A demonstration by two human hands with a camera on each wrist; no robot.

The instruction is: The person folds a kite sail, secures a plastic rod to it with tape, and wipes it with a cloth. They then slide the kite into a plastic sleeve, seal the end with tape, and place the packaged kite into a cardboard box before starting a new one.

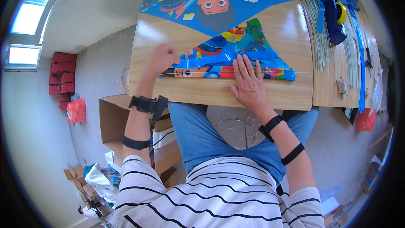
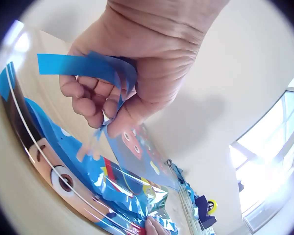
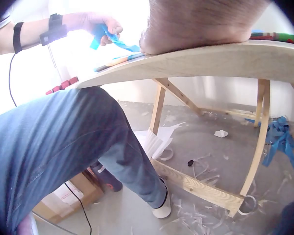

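My left hand is raised over the left end of a folded cartoon-printed plastic sheet. Between thumb and fingers it pinches a blue strip, whose loose tail curls back past the fingers in the left wrist view. From that pinch the strip runs rightward along the sheet's fold. Lying flat, my right hand presses the strip and fold down on the table with fingers spread. A thin pale rod lies lengthwise along the sheet's near edge.
Another printed sheet covers the far part of the wooden table. At the right are thin sticks, a dark blue tape dispenser with a yellow roll, and blue strips. A cardboard box stands left of my legs.
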